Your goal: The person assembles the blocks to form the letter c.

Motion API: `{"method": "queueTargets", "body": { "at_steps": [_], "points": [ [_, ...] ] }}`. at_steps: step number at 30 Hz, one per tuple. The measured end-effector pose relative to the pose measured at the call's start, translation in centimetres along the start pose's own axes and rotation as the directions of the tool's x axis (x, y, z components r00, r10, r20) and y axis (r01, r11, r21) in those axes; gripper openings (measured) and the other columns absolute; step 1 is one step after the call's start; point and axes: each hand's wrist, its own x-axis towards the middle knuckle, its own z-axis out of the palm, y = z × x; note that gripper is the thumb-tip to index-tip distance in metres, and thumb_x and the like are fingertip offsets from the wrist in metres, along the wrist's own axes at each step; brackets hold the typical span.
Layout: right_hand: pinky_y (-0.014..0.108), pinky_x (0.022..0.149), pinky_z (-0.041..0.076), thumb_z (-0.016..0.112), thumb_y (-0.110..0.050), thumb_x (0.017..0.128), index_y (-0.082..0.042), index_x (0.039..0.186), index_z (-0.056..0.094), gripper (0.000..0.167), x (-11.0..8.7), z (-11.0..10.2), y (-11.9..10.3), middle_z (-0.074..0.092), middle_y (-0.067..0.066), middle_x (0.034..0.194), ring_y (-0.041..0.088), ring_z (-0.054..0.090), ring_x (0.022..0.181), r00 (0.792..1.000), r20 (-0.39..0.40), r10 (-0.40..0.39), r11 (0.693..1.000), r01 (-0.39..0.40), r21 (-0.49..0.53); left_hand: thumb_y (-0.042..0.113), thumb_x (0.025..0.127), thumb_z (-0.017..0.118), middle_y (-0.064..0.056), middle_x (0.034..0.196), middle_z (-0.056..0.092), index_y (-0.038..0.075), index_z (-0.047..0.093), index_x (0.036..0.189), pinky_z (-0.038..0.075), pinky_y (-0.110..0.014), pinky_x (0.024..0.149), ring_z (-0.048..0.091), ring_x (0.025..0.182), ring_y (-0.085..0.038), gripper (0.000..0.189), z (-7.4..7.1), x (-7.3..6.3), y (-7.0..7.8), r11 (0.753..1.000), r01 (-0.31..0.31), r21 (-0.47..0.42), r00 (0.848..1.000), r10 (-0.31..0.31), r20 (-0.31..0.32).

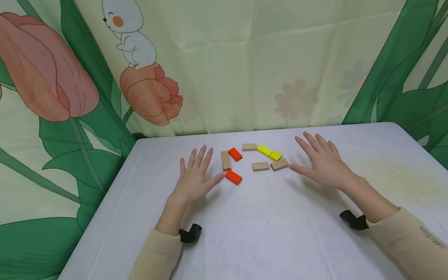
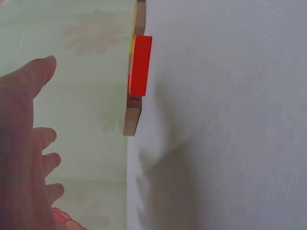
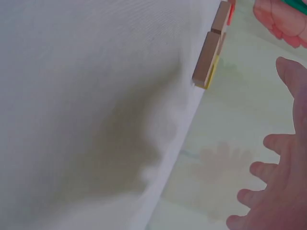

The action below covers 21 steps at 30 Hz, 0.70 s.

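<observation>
Both hands are held above the table with fingers spread and straight, holding nothing. My left hand [image 1: 192, 181] is just left of the blocks. Nearest its thumb are a red block [image 1: 233, 177] and an upright-running plain wooden block [image 1: 225, 160]; a second red block [image 1: 235, 154] lies beyond. My right hand [image 1: 323, 165] hovers to the right, its thumb close to a tilted wooden block [image 1: 279, 165]. Another wooden block [image 1: 260, 166] lies beside that one. Farther back, two yellow blocks [image 1: 264, 150] line up end to end with a wooden block [image 1: 249, 147].
A white cloth covers the table [image 1: 266, 233], whose far edge runs behind the blocks. Beyond it hangs a pale curtain [image 1: 245, 70] printed with tulips and a white animal. A black wrist mount [image 1: 190, 233] juts from the left sleeve, another [image 1: 353, 220] from the right.
</observation>
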Motion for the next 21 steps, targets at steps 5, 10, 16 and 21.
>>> {"method": "queueTargets", "body": {
  "at_steps": [5, 10, 16, 21],
  "points": [
    [0.074, 0.111, 0.008, 0.065, -0.054, 0.093, -0.006, 0.159, 0.027, 0.091, 0.6, 0.4, -0.9, 0.018, 0.026, 0.162, 0.054, 0.011, 0.146, 1.000, -0.018, -0.014, 0.999, 0.015, 0.044, 0.064, 0.097, 0.049, -0.003, 0.169, 0.008, 0.021, 0.014, 0.164, -0.003, -0.066, 0.116, 0.001, 0.154, -0.032, 0.087, 0.6, 0.3, 0.0, 0.997, -0.012, -0.074, 1.000, 0.010, -0.027],
    [0.072, 0.112, 0.009, 0.063, -0.058, 0.093, -0.007, 0.160, 0.026, 0.092, 1.3, 1.0, -2.0, 0.018, 0.025, 0.163, 0.053, 0.012, 0.146, 1.000, -0.025, -0.017, 0.996, 0.019, 0.085, 0.062, 0.097, 0.050, -0.004, 0.169, 0.011, 0.020, 0.016, 0.163, -0.001, -0.066, 0.117, 0.003, 0.154, -0.031, 0.086, 1.1, 0.7, 0.1, 0.993, -0.015, -0.121, 0.999, 0.008, -0.052],
    [0.068, 0.114, 0.009, 0.063, -0.057, 0.093, -0.007, 0.160, 0.025, 0.092, 2.2, 1.5, -2.9, 0.018, 0.023, 0.163, 0.050, 0.012, 0.147, 0.999, -0.030, -0.024, 0.992, 0.027, 0.126, 0.063, 0.096, 0.051, -0.003, 0.168, 0.013, 0.020, 0.019, 0.163, 0.000, -0.064, 0.118, 0.006, 0.153, -0.030, 0.086, 1.7, 1.7, 0.1, 0.984, -0.024, -0.174, 0.997, 0.011, -0.076],
    [0.065, 0.116, 0.010, 0.066, -0.050, 0.093, -0.007, 0.160, 0.027, 0.088, 2.9, 2.1, -3.8, 0.021, 0.022, 0.163, 0.049, 0.014, 0.147, 0.999, -0.041, -0.036, 0.986, 0.042, 0.163, 0.057, 0.096, 0.055, -0.005, 0.167, 0.018, 0.018, 0.023, 0.162, 0.001, -0.064, 0.118, 0.009, 0.153, -0.030, 0.083, 2.3, 2.6, -0.1, 0.972, -0.052, -0.228, 0.994, 0.030, -0.100]
  ]
}}
